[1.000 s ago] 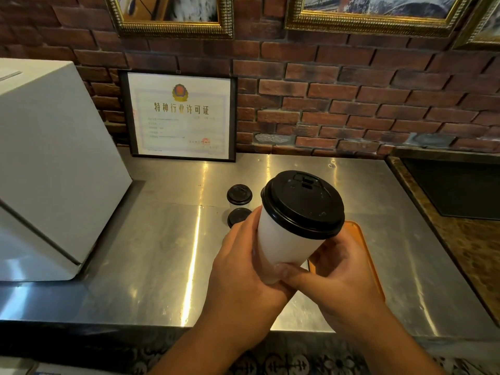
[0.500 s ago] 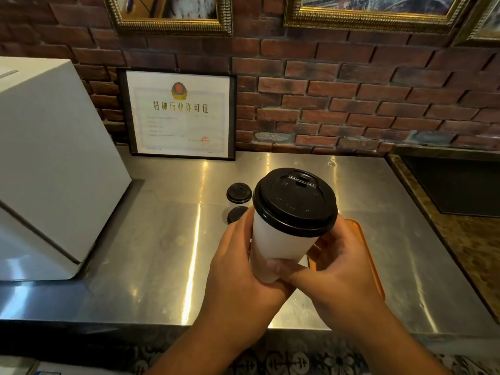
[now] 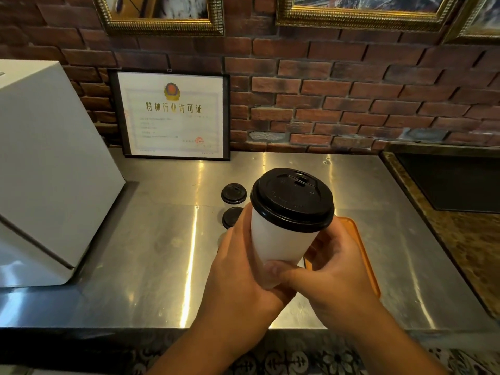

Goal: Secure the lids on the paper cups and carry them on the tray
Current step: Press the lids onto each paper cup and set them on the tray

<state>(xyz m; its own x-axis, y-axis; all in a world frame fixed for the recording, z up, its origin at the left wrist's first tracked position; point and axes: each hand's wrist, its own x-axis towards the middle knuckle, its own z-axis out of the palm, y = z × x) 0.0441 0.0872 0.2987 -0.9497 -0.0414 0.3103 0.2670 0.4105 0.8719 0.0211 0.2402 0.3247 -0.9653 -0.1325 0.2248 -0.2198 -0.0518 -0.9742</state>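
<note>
You are holding a cup (image 3: pixel 278 239) up between both hands, and its lid (image 3: pixel 292 198) looks fully seated, so the capping step seems to be finishing. Your left hand (image 3: pixel 238 266) is wrapping the cup's side; your right hand (image 3: pixel 332 269) is gripping its base, thumb across the front. Next you are probably lowering it, upright, onto the tray (image 3: pixel 362 253) beneath your right hand. The cup is plain white, tilting slightly, under a black lid. Two other lids (image 3: pixel 233 193) are sitting just beyond your left hand.
</note>
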